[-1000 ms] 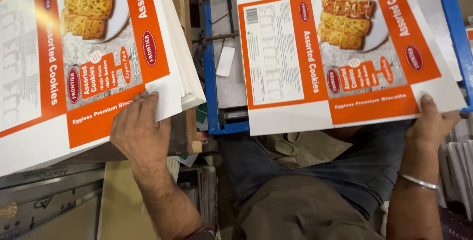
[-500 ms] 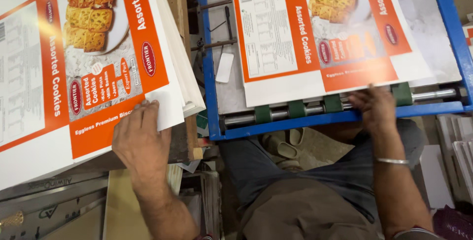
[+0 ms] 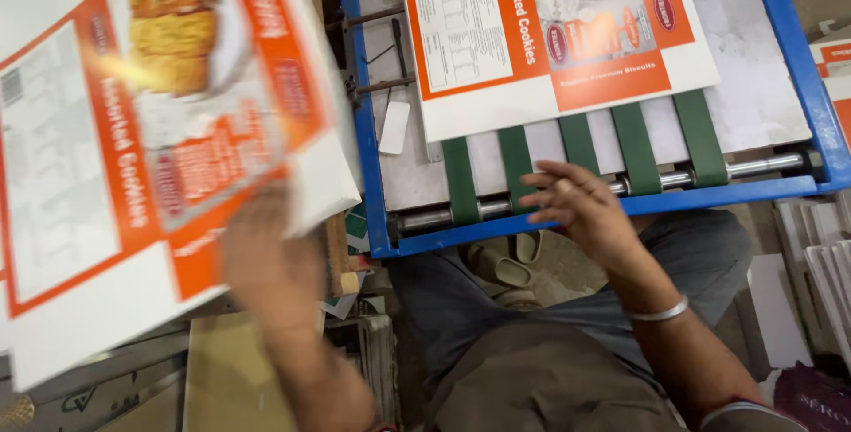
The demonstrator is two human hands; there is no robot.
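Observation:
My left hand (image 3: 266,255) is blurred with motion and grips the lower edge of a large orange-and-white printed carton sheet (image 3: 133,148), which is lifted and tilted at the left. My right hand (image 3: 576,210) hovers with fingers spread over the front roller (image 3: 762,166) of a blue-framed feed table (image 3: 363,131) and holds nothing. Another printed carton sheet (image 3: 550,33) lies farther back on that table, resting on several green belts (image 3: 634,144).
A small white tag (image 3: 393,127) lies on the table's grey plate at the left. My legs sit under the table's front edge, with sandals (image 3: 505,264) on the floor. White sheets (image 3: 815,255) are stacked at the right, and flat boards lie at the lower left.
The sheet on the table has slid away from me, uncovering the green belts. My right hand let it go and moved left. My left hand has lifted the top sheet off the left stack.

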